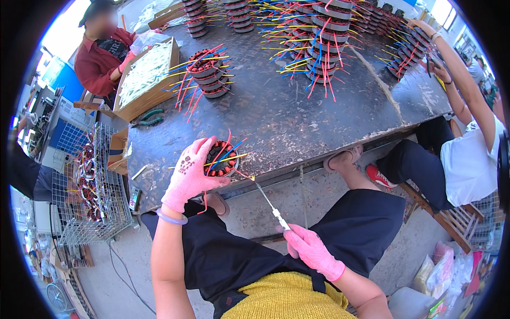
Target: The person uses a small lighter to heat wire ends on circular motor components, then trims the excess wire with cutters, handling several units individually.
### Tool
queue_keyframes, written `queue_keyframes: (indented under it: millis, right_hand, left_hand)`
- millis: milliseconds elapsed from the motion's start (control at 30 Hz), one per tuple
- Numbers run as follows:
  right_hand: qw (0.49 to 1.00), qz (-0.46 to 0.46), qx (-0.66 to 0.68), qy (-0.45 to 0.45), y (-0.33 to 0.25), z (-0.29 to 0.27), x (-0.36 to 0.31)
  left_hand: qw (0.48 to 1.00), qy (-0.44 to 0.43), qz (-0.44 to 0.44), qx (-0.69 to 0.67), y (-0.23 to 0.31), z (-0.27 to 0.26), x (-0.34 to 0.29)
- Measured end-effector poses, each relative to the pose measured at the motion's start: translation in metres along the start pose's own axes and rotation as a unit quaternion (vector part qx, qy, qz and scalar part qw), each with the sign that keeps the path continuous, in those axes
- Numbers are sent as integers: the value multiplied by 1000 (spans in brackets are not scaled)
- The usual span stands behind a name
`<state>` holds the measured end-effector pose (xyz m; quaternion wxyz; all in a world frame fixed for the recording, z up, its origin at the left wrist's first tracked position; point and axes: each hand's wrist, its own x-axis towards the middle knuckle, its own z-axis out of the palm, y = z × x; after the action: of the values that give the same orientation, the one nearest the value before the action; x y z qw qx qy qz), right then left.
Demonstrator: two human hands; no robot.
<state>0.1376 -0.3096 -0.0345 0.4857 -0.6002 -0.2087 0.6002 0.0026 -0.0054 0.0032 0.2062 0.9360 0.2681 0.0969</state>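
Observation:
My left hand (188,173), in a pink glove, is closed round a motor stator (221,166) at the table's near edge. The stator is a dark ring with red-wrapped windings; red, blue and yellow wires stick out of it. My right hand (311,250), also gloved in pink, grips a slim white-handled tool (277,215) with a long thin stem. That stem slants up toward the stator. Its bright yellowish tip meets, or nearly meets, the end of a red wire; contact is hard to tell. The tool's exact kind does not show.
Stator stacks (210,74) stand on the dark table (249,117), with taller ones (324,48) behind. Pliers (150,118) lie beside a carton (149,74) of pale pieces. A wire basket (93,191) holds stators at left. Co-workers sit far left and right.

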Motion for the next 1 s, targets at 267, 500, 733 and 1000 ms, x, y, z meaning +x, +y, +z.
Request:
queue_keyframes:
  millis: [267, 500, 733, 1000]
  right_hand:
    - [1000, 2, 2, -3, 1, -1, -1]
    - [1000, 2, -10, -1, -2, 0, -1]
    - [1000, -16, 5, -12, 4, -1, 0]
    - [1000, -14, 8, -7, 5, 0, 1]
  left_hand:
    - [1000, 9, 20, 9, -4, 3, 1]
    - [1000, 13, 27, 6, -3, 3, 1]
    - [999, 18, 31, -6, -4, 4, 2]
    - [999, 4, 21, -24, -1, 2, 4]
